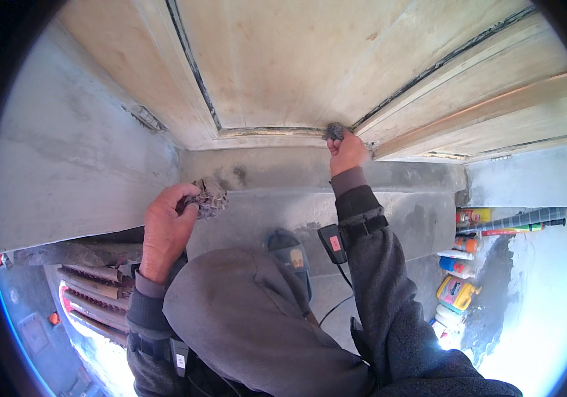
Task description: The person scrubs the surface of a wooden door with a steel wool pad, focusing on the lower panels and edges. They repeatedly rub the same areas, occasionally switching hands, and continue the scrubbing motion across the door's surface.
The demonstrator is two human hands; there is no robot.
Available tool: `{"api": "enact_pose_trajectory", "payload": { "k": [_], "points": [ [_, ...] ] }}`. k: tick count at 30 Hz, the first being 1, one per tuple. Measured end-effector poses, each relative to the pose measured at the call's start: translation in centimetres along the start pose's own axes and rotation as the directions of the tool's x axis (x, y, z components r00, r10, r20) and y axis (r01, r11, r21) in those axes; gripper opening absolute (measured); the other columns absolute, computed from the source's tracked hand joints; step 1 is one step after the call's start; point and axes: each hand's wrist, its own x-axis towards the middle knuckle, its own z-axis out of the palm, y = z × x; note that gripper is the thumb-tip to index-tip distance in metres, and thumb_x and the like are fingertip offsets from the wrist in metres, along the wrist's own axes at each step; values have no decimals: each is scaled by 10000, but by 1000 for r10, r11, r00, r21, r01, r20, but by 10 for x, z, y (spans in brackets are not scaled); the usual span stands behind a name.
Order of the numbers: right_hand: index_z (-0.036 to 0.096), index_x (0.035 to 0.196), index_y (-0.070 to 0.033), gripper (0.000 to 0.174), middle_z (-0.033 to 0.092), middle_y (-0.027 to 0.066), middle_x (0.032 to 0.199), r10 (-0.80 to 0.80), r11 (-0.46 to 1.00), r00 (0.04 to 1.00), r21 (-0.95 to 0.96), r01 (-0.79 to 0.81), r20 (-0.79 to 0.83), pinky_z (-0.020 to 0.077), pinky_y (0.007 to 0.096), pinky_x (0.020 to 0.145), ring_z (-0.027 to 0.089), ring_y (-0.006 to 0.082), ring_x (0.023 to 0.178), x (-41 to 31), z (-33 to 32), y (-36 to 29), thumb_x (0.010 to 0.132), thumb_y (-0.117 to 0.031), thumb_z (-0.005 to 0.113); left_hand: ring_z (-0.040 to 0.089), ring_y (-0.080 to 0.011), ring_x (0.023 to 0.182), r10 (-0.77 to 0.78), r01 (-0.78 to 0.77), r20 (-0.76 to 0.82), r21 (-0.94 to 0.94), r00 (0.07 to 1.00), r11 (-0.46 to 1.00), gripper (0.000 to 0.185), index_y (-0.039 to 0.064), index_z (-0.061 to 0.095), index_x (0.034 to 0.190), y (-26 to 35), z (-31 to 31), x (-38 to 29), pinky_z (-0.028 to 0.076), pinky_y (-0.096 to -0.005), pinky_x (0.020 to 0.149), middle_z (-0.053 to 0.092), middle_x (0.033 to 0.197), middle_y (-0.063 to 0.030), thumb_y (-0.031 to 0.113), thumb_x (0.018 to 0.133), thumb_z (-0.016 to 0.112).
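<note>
My right hand (349, 151) grips a small grey wad of steel wool or similar fibre (335, 131). It presses the wad into the lower right corner of a recessed panel on a pale wooden door (283, 64). Dark residue lines the groove along the panel's sides, while the bottom groove (273, 132) shows lighter wood. My left hand (169, 228) pinches a larger crumpled grey-brown clump (210, 199), perhaps a rag or fibre, between thumb and fingers. That clump is apart from the door, in front of the stone sill.
A stone step (253, 208) runs below the door, with my knee and a slipper (288, 248) over it. Bottles, including a yellow jug (454, 293), line the right side. Ribbed slats (95, 293) lie low on the left. A cable hangs from a device (333, 243) on my right wrist.
</note>
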Motion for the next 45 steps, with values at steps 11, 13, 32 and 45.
{"api": "enact_pose_trajectory", "payload": {
  "k": [11, 13, 32, 45],
  "points": [
    [608, 933, -38, 74, 527, 31, 690, -112, 994, 993, -12, 112, 24, 561, 313, 557, 500, 121, 533, 2, -1, -5, 973, -101, 607, 637, -185, 777, 4, -4, -25, 0, 1000, 1000, 239, 29, 695, 1069, -5, -3, -2, 527, -312, 755, 681, 922, -115, -3, 838, 642],
    [620, 933, -38, 71, 540, 37, 712, -53, 998, 998, -22, 54, 14, 537, 324, 551, 506, 144, 545, 4, -2, -1, 945, -108, 621, 630, -182, 768, -19, 19, -12, -7, 1000, 1000, 243, 32, 696, 1070, -6, -1, -2, 524, -312, 749, 677, 914, -112, -3, 836, 642],
    [609, 966, 3, 93, 620, 73, 769, -343, 839, 871, -301, 452, 352, 531, 322, 550, 610, 177, 566, -36, 36, 62, 934, -83, 598, 616, -169, 763, -77, 75, -61, -29, 995, 997, 252, 15, 692, 1088, -23, -18, -12, 520, -306, 749, 683, 921, -101, -6, 845, 626],
    [626, 991, 4, 105, 646, 95, 853, -312, 877, 913, -289, 384, 264, 532, 317, 525, 647, 187, 605, -21, 27, 52, 924, -76, 639, 622, -142, 758, -45, 37, -80, -94, 996, 995, 258, 12, 698, 1103, -21, -28, -19, 524, -297, 740, 688, 906, -92, -3, 854, 630]
  ]
}}
